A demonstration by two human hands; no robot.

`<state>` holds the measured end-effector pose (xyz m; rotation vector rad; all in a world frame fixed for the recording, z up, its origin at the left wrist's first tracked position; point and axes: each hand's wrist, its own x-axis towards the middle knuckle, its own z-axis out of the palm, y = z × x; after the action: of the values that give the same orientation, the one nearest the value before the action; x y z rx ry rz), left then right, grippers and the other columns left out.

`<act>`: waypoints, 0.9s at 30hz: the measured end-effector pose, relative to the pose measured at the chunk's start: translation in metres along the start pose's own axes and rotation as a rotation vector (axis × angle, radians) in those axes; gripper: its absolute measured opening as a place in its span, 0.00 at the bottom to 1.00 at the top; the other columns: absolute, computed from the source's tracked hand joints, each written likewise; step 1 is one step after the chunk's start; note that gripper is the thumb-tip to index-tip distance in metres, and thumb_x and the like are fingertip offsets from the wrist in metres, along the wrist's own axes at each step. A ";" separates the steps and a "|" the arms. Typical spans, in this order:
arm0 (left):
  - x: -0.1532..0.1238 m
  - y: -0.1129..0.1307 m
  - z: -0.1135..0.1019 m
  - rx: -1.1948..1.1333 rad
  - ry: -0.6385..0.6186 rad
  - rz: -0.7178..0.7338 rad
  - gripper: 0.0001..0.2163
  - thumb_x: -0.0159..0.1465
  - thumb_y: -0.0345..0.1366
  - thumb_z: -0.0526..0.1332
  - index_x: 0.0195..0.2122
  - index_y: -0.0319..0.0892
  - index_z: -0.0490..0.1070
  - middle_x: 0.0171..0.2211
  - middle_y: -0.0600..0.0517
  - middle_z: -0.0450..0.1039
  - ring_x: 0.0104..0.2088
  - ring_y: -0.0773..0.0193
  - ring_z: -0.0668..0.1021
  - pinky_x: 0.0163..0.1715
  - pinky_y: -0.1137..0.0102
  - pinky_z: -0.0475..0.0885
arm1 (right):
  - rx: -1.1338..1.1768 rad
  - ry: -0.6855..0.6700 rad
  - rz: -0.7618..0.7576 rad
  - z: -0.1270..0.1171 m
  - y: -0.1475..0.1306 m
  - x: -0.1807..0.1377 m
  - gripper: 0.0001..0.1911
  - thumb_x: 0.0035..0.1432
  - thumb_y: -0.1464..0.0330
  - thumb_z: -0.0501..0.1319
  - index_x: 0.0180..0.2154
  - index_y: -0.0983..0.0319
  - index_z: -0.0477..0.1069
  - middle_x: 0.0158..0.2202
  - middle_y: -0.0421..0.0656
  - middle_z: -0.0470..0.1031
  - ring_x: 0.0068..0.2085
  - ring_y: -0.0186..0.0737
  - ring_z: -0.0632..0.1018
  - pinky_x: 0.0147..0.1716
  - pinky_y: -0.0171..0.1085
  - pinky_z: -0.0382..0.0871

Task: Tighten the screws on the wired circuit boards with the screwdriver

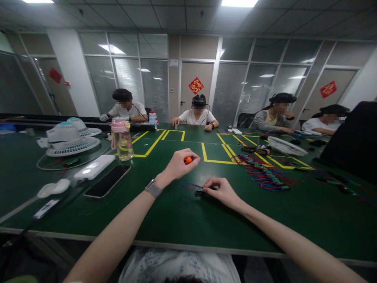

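My left hand (pixel 178 166), with a grey watch band (pixel 153 188) on its wrist, is raised a little over the table. Its fingers curl round a small orange object (pixel 187 160), partly hidden by the hand. Lower and to the right, my right hand (pixel 222 192) pinches a small black part (pixel 198 193) at the table surface. Thin red and blue wires (pixel 188 185) stretch left from that part.
On the left are a phone (pixel 108 181), a white device (pixel 94 167), a drink bottle (pixel 122 139) and white fans (pixel 70 137). A row of wired circuit boards (pixel 265 173) lies right. Yellow tape (pixel 218 161) marks the green table (pixel 165 224). Several people sit opposite.
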<state>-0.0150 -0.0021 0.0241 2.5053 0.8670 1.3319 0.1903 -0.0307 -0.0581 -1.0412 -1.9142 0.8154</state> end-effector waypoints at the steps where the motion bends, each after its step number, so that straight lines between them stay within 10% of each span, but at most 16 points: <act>1: 0.000 0.000 0.001 0.000 0.005 0.003 0.09 0.62 0.36 0.58 0.32 0.39 0.76 0.31 0.50 0.75 0.32 0.66 0.75 0.37 0.71 0.68 | -0.012 0.001 -0.010 0.000 0.000 0.000 0.09 0.52 0.65 0.63 0.27 0.65 0.75 0.29 0.44 0.78 0.33 0.38 0.76 0.35 0.36 0.69; 10: -0.002 -0.003 0.007 -0.029 -0.043 -0.046 0.10 0.62 0.37 0.57 0.32 0.39 0.77 0.31 0.50 0.76 0.32 0.66 0.76 0.38 0.71 0.68 | -0.137 0.007 -0.052 -0.022 -0.003 -0.038 0.09 0.54 0.65 0.63 0.26 0.63 0.75 0.29 0.44 0.78 0.33 0.40 0.77 0.37 0.39 0.71; 14: -0.002 0.000 0.008 -0.044 -0.072 -0.057 0.10 0.62 0.37 0.57 0.32 0.39 0.77 0.32 0.50 0.77 0.32 0.66 0.76 0.37 0.71 0.69 | -0.300 0.180 -0.074 -0.061 0.008 -0.089 0.10 0.53 0.63 0.63 0.25 0.61 0.75 0.30 0.45 0.79 0.36 0.43 0.79 0.52 0.48 0.67; 21: -0.003 0.004 0.012 -0.064 -0.108 -0.079 0.11 0.62 0.38 0.57 0.32 0.39 0.77 0.32 0.49 0.78 0.32 0.65 0.77 0.38 0.70 0.70 | -0.468 0.562 0.126 -0.138 0.041 -0.158 0.22 0.39 0.46 0.67 0.24 0.58 0.77 0.30 0.50 0.79 0.36 0.52 0.80 0.42 0.48 0.74; 27: -0.003 0.001 0.011 -0.071 -0.120 -0.092 0.11 0.62 0.39 0.58 0.32 0.39 0.78 0.33 0.50 0.79 0.32 0.65 0.77 0.38 0.70 0.70 | -0.454 0.626 0.239 -0.157 0.048 -0.161 0.22 0.39 0.47 0.67 0.26 0.59 0.78 0.33 0.53 0.79 0.37 0.53 0.80 0.40 0.45 0.73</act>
<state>-0.0066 -0.0036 0.0161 2.4319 0.8818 1.1512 0.3996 -0.1249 -0.0762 -1.5986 -1.4653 0.1225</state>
